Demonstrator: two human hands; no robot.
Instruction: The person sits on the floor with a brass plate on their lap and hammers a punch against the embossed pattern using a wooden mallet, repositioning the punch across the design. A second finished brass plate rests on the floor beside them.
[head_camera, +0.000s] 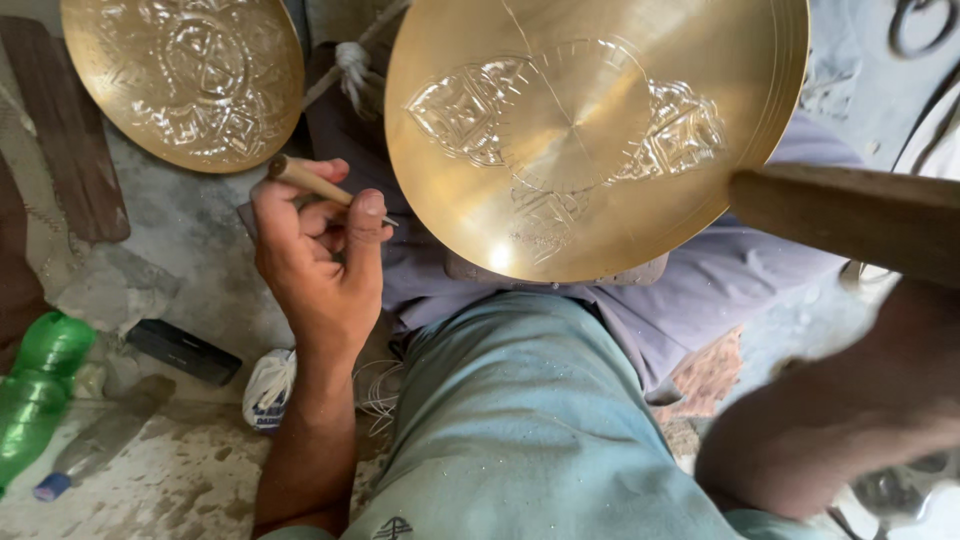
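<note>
the left hand (318, 255) grips a thin punch (310, 181) pointing right toward the brass plate (590, 130) just beside it; right hand unseen.

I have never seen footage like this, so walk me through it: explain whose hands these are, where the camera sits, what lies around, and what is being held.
There is one picture, taken by a camera worn on a person's head, looking down over their own lap and light blue-green trousers.

The left hand holds a slim wooden-handled tool with a thin metal tip, close to the edge of a round golden brass plate with embossed patterns resting on the lap.

The right hand is out of frame; only a blurred forearm shows, near a thick wooden handle, whose grip cannot be seen.

On the stained grey floor lie a second decorated brass plate, a green plastic bottle, a dark flat bar and a white bag.
</note>
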